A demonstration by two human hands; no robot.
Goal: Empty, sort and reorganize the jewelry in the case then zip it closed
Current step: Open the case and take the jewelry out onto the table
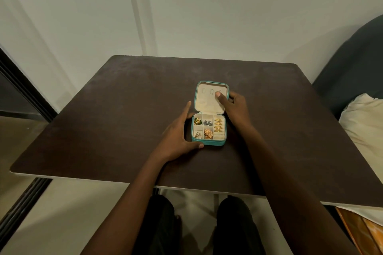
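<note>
A small teal jewelry case point(207, 142) lies open in the middle of the dark table point(103, 120). Its cream-lined lid point(207, 101) is tilted back. The compartments hold gold rings point(218, 125) on the right, green and gold pieces point(197, 121) at the top left, bluish pieces point(207, 122) in the top middle, gold filigree pieces point(208, 133) in the lower middle and small pieces point(198, 135) at the lower left. My left hand point(176, 134) rests against the base's left side, thumb on its front edge. My right hand point(233, 105) grips the lid's right edge, thumb on the lining.
A pale wall stands behind the table. A dark cushioned seat point(352, 58) and a cream cloth point(364, 122) lie to the right. My knees point(196, 223) show under the table's near edge. A dark door frame point(20, 89) runs along the left.
</note>
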